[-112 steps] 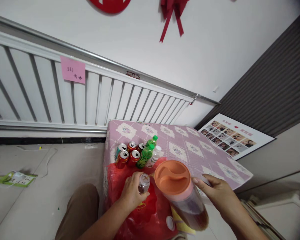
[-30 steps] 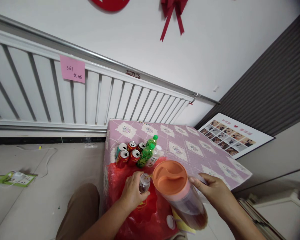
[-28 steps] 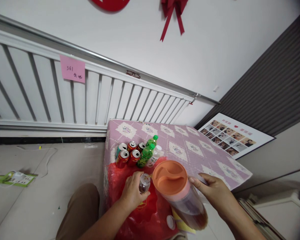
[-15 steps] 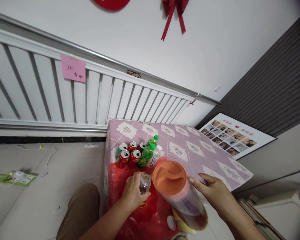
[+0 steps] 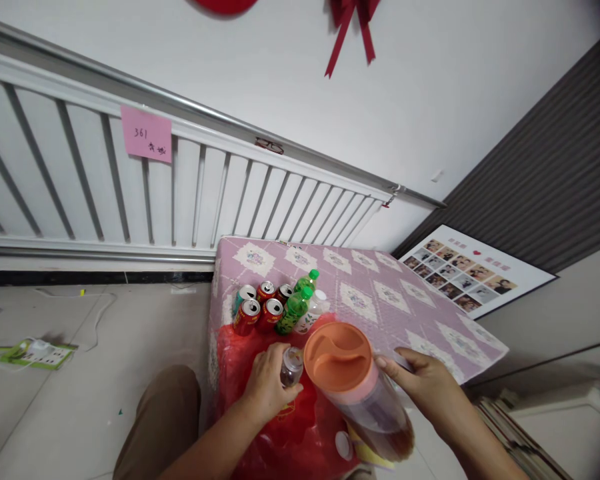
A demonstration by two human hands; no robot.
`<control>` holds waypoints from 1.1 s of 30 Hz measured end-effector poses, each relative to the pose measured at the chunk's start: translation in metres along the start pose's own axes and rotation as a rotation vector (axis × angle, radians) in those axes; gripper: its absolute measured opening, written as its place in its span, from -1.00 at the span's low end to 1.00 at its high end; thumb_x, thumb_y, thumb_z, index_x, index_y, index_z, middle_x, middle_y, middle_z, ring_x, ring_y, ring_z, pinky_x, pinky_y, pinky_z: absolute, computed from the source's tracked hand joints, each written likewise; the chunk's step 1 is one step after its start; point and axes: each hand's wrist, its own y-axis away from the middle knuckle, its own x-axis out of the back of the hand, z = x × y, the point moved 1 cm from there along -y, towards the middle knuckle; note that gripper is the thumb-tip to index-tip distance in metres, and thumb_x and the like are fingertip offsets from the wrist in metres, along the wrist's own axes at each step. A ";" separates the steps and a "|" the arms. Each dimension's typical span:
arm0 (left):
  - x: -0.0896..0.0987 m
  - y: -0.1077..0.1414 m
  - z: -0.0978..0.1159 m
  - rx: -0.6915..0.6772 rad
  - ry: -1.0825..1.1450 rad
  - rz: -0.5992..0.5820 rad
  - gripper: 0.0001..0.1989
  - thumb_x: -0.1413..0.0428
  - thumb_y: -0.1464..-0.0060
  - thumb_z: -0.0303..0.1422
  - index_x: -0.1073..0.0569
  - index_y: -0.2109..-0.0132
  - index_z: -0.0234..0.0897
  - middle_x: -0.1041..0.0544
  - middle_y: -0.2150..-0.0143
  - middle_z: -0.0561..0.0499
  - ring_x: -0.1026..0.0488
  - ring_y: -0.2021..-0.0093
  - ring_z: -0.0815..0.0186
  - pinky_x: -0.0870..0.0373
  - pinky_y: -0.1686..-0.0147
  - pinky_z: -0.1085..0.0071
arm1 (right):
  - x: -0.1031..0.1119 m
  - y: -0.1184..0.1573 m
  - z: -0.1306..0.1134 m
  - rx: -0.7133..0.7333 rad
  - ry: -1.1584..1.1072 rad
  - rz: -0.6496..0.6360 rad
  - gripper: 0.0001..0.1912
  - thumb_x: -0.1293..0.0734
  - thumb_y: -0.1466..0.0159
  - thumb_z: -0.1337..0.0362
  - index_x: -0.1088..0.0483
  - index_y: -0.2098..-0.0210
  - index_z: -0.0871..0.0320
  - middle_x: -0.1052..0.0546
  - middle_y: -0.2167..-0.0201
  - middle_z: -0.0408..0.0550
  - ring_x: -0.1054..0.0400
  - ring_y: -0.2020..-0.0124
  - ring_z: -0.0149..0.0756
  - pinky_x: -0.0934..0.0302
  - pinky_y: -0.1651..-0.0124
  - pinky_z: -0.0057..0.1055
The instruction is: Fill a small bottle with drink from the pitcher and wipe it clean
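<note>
My left hand (image 5: 271, 385) is closed round a small clear bottle (image 5: 292, 369) with an uncovered mouth; dark liquid shows inside it. In my right hand (image 5: 420, 377) is the handle of a clear pitcher (image 5: 375, 420) with an orange lid (image 5: 339, 357). The pitcher tilts left, its lid edge close against the bottle's mouth, and brown liquid lies in its lower part. Below both hands spreads a red plastic bag (image 5: 300, 440), with a white cap (image 5: 344, 445) lying on it.
Several opened drink cans (image 5: 271, 313) stand beyond my left hand, beside green-capped bottles (image 5: 295, 310) and a white-capped bottle (image 5: 313, 313). A patterned purple cloth (image 5: 360, 300) covers the table. Behind it runs a white radiator (image 5: 180, 193). A power strip (image 5: 37, 353) lies on the floor.
The view has shifted very slightly. Both hands keep their hold on the bottle and the pitcher, with the pitcher tilted as before.
</note>
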 end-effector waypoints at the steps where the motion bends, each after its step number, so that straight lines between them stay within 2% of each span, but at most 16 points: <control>1: 0.000 0.000 0.000 -0.002 0.000 0.000 -0.31 -0.34 0.23 -0.44 -0.31 -0.11 -0.20 -0.50 -0.09 -0.14 -0.44 -0.10 -0.01 -0.34 -0.12 0.01 | -0.001 0.001 -0.001 -0.001 -0.010 0.001 -0.49 -0.36 -0.03 -0.15 -0.15 0.69 0.08 -0.07 0.71 -0.29 0.02 0.62 -0.43 0.09 0.57 -0.47; 6: -0.001 0.000 -0.001 -0.008 -0.004 0.000 -0.29 -0.33 0.22 -0.45 -0.30 -0.13 -0.23 -0.49 -0.11 -0.16 -0.44 -0.11 -0.02 -0.33 -0.13 0.00 | -0.007 0.003 -0.002 -0.007 -0.065 0.057 -0.48 -0.37 -0.03 -0.16 -0.13 0.68 0.09 -0.04 0.68 -0.30 0.07 0.61 -0.45 0.12 0.56 -0.49; 12: -0.001 0.000 -0.002 -0.012 -0.009 0.007 -0.30 -0.33 0.21 -0.44 -0.31 -0.12 -0.25 -0.50 -0.10 -0.17 -0.45 -0.09 -0.02 -0.34 -0.11 -0.01 | -0.010 -0.002 0.008 -0.018 -0.046 0.035 -0.46 -0.37 0.01 -0.17 -0.07 0.68 0.06 0.01 0.68 -0.31 0.10 0.62 -0.45 0.16 0.57 -0.48; 18: -0.001 -0.001 -0.001 -0.015 -0.007 0.015 -0.33 -0.32 0.22 -0.44 -0.33 -0.11 -0.25 -0.52 -0.07 -0.16 -0.46 -0.06 -0.03 -0.37 -0.08 0.00 | -0.010 -0.004 0.017 -0.060 -0.067 -0.037 -0.51 -0.38 -0.02 -0.15 -0.18 0.66 0.09 -0.09 0.66 -0.28 0.01 0.59 -0.42 0.08 0.55 -0.47; 24: -0.001 0.000 -0.002 -0.026 -0.007 0.027 -0.36 -0.31 0.20 -0.43 -0.35 -0.09 -0.27 -0.53 -0.05 -0.16 -0.48 -0.04 -0.02 -0.39 -0.06 0.01 | -0.018 0.002 0.026 -0.084 -0.177 -0.006 -0.52 -0.36 -0.06 -0.14 -0.22 0.65 0.11 -0.13 0.65 -0.26 -0.01 0.56 -0.41 0.08 0.52 -0.47; 27: -0.002 0.001 -0.005 -0.023 -0.007 0.032 -0.34 -0.31 0.23 -0.46 -0.35 -0.10 -0.28 -0.53 -0.06 -0.17 -0.47 -0.04 -0.03 -0.38 -0.08 0.00 | -0.018 0.005 0.031 -0.105 -0.244 0.056 -0.51 -0.33 -0.08 -0.15 -0.20 0.64 0.10 -0.10 0.64 -0.27 0.03 0.55 -0.42 0.08 0.50 -0.47; 33: -0.006 0.002 -0.010 -0.027 0.001 0.045 -0.32 -0.30 0.22 -0.47 -0.33 -0.11 -0.28 -0.51 -0.08 -0.17 -0.46 -0.06 0.01 -0.37 -0.10 0.03 | -0.017 0.005 0.055 -0.142 -0.457 0.286 -0.48 -0.37 -0.04 -0.17 -0.15 0.67 0.08 -0.08 0.67 -0.30 0.06 0.59 -0.44 0.11 0.53 -0.46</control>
